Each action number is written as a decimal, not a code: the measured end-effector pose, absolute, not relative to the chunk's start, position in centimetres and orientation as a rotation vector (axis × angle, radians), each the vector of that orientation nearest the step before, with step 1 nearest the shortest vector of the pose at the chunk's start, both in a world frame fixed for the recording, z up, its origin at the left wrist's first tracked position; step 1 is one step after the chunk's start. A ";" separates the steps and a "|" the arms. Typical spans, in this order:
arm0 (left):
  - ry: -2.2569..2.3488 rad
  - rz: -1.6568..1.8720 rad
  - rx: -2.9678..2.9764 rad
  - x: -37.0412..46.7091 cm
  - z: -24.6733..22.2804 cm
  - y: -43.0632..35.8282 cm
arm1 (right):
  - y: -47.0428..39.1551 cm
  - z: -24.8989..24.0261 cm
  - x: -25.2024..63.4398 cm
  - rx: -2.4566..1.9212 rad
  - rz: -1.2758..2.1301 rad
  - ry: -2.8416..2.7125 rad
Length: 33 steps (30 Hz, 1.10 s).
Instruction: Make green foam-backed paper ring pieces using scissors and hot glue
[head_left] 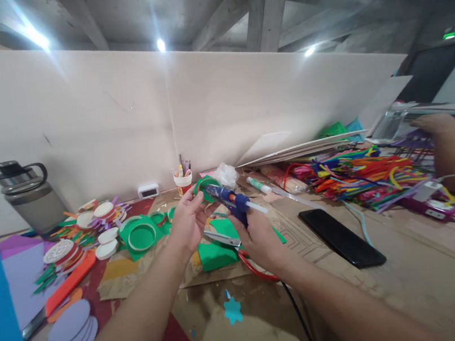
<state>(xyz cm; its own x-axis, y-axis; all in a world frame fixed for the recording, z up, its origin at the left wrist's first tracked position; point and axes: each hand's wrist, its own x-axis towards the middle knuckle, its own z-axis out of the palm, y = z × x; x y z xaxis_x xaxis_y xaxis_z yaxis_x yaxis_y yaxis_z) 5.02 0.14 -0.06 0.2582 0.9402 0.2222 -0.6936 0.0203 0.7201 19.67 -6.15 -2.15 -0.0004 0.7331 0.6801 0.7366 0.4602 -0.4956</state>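
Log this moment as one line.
left hand: holding green ring | right hand: gripping glue gun, nozzle at ring | scissors: open, below glue gun | phone: right of right hand

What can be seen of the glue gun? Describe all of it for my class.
The glue gun is dark blue, seemingly plastic, with an orange part near the middle. A pale, translucent stick juts from its rear; a black cord hangs below. The right hand grips it above the table, its front slanting away from the person, towards the green piece in the left hand. The nozzle tip is not clear.
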 end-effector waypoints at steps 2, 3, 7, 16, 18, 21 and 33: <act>0.359 1.303 0.857 5.1 -0.2 0.1 | -6.0 -2.2 19.7 -1.277 -0.021 -1.705; 0.359 1.303 0.858 5.2 -0.2 0.1 | -6.0 -2.3 19.8 -1.293 -0.032 -1.687; 0.335 1.328 0.848 5.4 -0.2 -0.1 | -5.7 -2.6 20.0 -1.354 -0.066 -1.615; 0.367 1.299 0.829 4.7 0.1 0.0 | -5.9 -2.2 19.9 -1.310 -0.020 -1.673; 0.399 1.286 0.837 4.5 0.3 0.0 | -6.0 -2.1 19.8 -1.297 0.001 -1.697; 0.420 1.272 0.862 4.3 0.3 0.2 | -6.1 -2.1 19.8 -1.285 -0.003 -1.726; 0.393 1.275 0.882 4.1 -0.3 1.1 | -6.0 -2.2 19.8 -1.232 -0.042 -1.781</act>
<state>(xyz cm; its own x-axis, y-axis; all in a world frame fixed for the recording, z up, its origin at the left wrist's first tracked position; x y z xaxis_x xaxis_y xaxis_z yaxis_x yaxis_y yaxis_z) 4.14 1.12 -0.29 0.2846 0.9362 0.2062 -0.6572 0.0339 0.7529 19.78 -6.02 -2.20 -0.0555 0.7138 0.6981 0.7460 0.4944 -0.4462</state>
